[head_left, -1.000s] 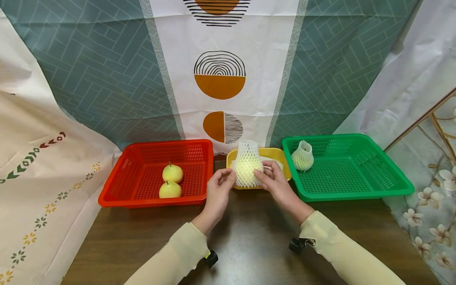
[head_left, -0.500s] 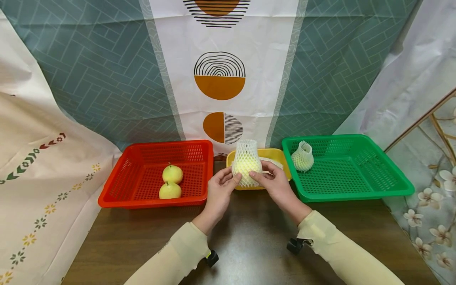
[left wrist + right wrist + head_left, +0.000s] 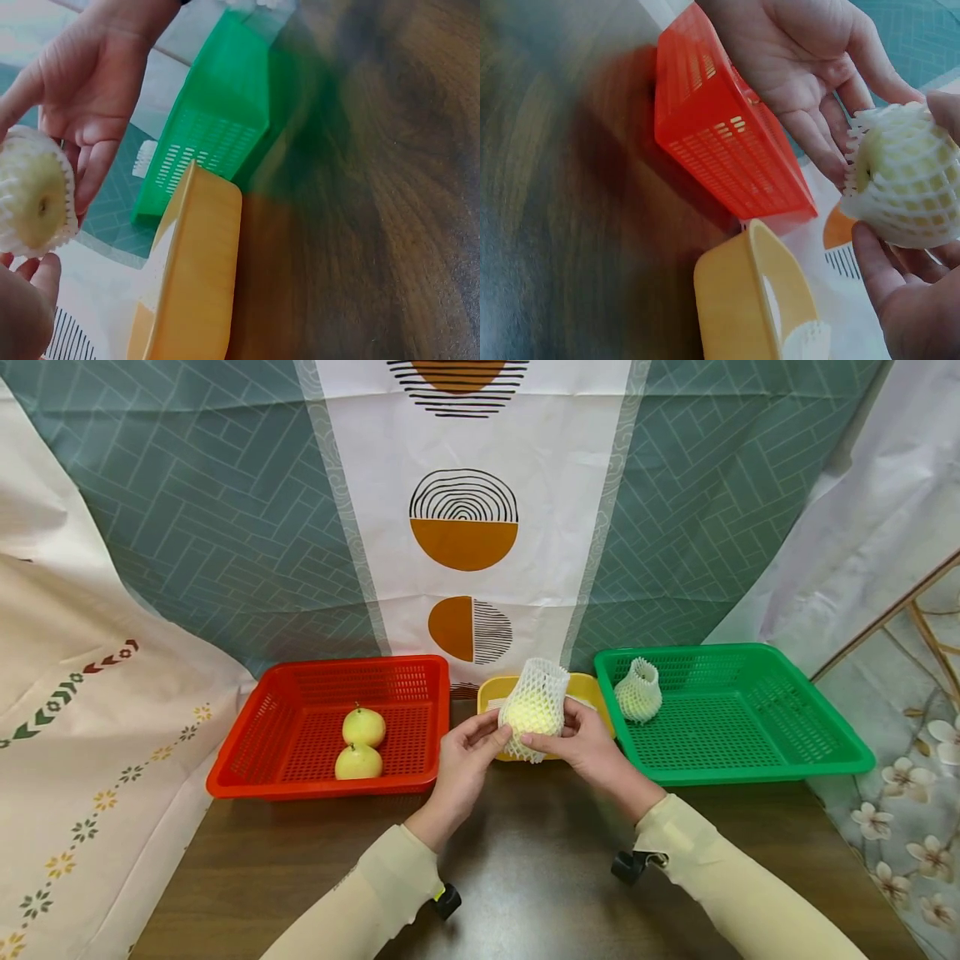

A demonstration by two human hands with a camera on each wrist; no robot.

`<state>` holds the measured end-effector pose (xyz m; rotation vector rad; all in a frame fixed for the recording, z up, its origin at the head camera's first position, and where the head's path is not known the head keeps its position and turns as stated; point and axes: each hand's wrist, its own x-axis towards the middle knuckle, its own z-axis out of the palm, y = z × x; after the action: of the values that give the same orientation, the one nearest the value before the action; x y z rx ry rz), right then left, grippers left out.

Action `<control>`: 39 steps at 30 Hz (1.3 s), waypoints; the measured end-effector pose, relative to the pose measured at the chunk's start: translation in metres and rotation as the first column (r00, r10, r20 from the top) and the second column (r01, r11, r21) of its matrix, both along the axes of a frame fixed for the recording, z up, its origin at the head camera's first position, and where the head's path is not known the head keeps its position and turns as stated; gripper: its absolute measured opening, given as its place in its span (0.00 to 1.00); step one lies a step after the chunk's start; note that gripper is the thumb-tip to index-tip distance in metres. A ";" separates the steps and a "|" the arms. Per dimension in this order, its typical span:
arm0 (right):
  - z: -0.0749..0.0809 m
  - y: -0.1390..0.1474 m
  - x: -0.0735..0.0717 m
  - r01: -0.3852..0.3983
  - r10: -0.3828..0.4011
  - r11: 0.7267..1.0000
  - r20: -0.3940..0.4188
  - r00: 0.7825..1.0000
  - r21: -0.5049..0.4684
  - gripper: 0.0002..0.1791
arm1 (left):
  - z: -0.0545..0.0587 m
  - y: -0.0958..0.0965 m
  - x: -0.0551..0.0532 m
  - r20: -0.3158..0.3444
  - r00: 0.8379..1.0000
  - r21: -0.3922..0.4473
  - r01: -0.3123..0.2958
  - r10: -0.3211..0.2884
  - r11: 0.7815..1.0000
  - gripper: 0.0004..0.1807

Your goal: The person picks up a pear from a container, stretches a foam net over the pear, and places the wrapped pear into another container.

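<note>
A yellow pear [image 3: 528,717] in a white foam net sleeve [image 3: 546,675] is held up in front of the yellow tray. My left hand [image 3: 467,760] grips its left side, thumb in front. From the right, my right hand [image 3: 596,756] holds it the same way. The sleeve's long loose end stands up above the fruit, leaning slightly right. In the left wrist view, the pear's underside [image 3: 41,204] shows through the sleeve's lower opening. The right wrist view has the mesh [image 3: 922,187] stretched around the fruit between both hands.
At left, a red basket [image 3: 258,789] holds two bare pears [image 3: 363,727]. Behind the hands is a yellow tray [image 3: 606,720] with white foam sleeves inside. A green basket [image 3: 750,774] at right contains a sleeved pear [image 3: 637,692]. All stand on a dark wooden table [image 3: 525,860].
The sleeved pear has shifted slightly right and its sleeve's top now leans right. The right hand has turned a little, its thumb lying flatter across the front. The baskets have not moved.
</note>
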<state>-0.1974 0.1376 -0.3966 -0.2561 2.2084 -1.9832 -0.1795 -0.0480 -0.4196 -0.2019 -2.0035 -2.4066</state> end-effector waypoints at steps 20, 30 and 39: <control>0.034 0.070 -0.025 0.184 -0.153 0.961 -0.159 0.975 0.205 0.42 | 0.019 0.069 -0.015 0.004 0.999 0.054 -0.054 0.054 0.997 0.15; 0.053 0.104 -0.044 0.351 -0.277 0.916 -0.325 0.904 0.195 0.37 | 0.003 0.120 -0.023 -0.117 0.992 -0.194 0.024 -0.048 0.981 0.12; 0.059 0.133 -0.057 0.489 -0.404 0.846 -0.344 0.848 0.214 0.36 | -0.033 0.142 -0.035 -0.173 0.976 -0.340 0.067 -0.132 0.938 0.14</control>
<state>-0.2547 0.2711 -0.3374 0.0303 2.9469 -1.8672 -0.2147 0.0941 -0.4528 -0.5295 -2.3390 -1.9861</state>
